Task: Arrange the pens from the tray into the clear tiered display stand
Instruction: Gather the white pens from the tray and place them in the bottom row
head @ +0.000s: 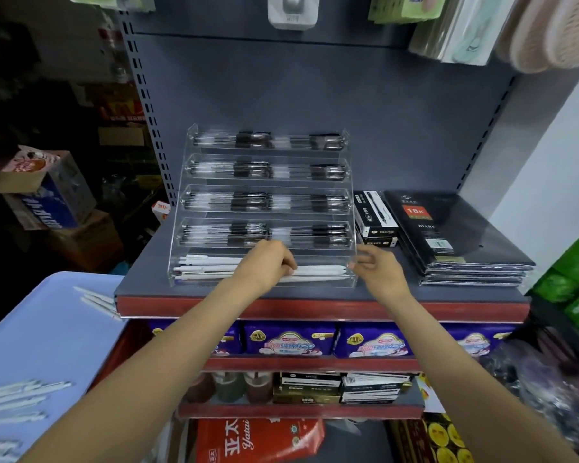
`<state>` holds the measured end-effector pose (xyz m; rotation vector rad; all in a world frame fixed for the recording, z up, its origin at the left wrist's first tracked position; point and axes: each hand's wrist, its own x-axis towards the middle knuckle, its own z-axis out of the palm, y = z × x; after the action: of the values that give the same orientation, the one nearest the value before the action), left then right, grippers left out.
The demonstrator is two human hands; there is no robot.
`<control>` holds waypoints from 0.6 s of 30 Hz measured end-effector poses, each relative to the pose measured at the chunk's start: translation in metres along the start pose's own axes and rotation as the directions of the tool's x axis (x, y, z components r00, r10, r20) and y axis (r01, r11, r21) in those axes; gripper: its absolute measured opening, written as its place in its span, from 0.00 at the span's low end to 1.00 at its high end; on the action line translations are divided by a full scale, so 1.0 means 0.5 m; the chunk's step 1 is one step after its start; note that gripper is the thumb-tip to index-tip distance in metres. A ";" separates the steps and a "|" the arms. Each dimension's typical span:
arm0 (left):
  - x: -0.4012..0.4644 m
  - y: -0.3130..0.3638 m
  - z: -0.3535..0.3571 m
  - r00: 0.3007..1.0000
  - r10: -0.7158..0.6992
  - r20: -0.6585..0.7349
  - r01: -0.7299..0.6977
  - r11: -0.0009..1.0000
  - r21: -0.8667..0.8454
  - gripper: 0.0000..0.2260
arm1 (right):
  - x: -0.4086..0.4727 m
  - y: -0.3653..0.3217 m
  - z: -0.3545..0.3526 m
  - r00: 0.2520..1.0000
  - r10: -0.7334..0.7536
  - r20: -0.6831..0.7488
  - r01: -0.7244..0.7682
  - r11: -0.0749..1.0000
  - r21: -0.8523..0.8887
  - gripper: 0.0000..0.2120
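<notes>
The left hand (268, 262) pinches slim white plastic pens (318, 271) in the lowest tier of the clear acrylic tiered display stand (268, 208) (probably to align them); the right hand (378, 269), loosely curled, steadies its corner. More pens wait on the pale blue tray (47, 329).

"18K" and "DIARY" on black notebook cover (445, 225), "Yatai" on red pkg (258, 439)

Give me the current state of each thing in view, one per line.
Display stand: upright on shelf, upper four tiers full of dark pens.
White pens: lying in bottom tier.
Left hand: gripping white pens in bottom tier.
Right hand: at stand's right end.
Tray: white pens remain.
</notes>
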<state>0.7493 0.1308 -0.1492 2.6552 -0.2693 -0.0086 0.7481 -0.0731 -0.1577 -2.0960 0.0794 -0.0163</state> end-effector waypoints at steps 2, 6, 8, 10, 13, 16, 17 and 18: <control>0.008 0.003 0.004 1.000 0.011 0.013 -0.011 1.000 0.022 0.08 | 0.002 0.004 0.002 1.000 -0.002 -0.019 0.003 1.000 0.004 0.17; 0.020 0.005 0.006 0.998 0.030 0.051 -0.031 0.999 0.035 0.07 | 0.002 0.007 0.004 0.999 -0.017 -0.050 0.016 0.999 -0.032 0.16; 0.021 0.004 0.006 0.998 0.041 0.049 -0.043 0.998 0.035 0.07 | -0.006 0.002 0.007 0.994 -0.048 -0.097 0.044 0.998 -0.043 0.16; 0.014 0.001 0.002 0.998 0.058 0.020 -0.058 0.998 0.008 0.08 | -0.017 -0.011 0.014 0.975 -0.133 -0.178 0.122 0.990 -0.075 0.16; -0.008 -0.013 -0.011 0.994 0.082 -0.077 -0.091 0.990 -0.111 0.09 | -0.037 -0.049 0.041 0.950 -0.247 -0.193 0.239 0.969 -0.066 0.15; -0.046 -0.039 -0.034 0.978 0.078 -0.195 -0.112 0.979 -0.172 0.07 | -0.049 -0.096 0.090 0.959 -0.274 -0.077 0.272 0.962 -0.037 0.11; -0.063 -0.052 -0.045 0.970 0.071 -0.233 -0.114 0.977 -0.179 0.07 | -0.055 -0.113 0.111 0.958 -0.284 -0.035 0.283 0.959 -0.030 0.10; -0.080 -0.069 -0.058 0.961 0.060 -0.269 -0.112 0.977 -0.183 0.07 | -0.060 -0.131 0.136 0.955 -0.296 0.004 0.296 0.955 -0.018 0.10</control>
<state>0.7180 0.1817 -0.1408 2.4115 -0.2806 0.3257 0.7244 0.0201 -0.1348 -2.1092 -0.2372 -0.1953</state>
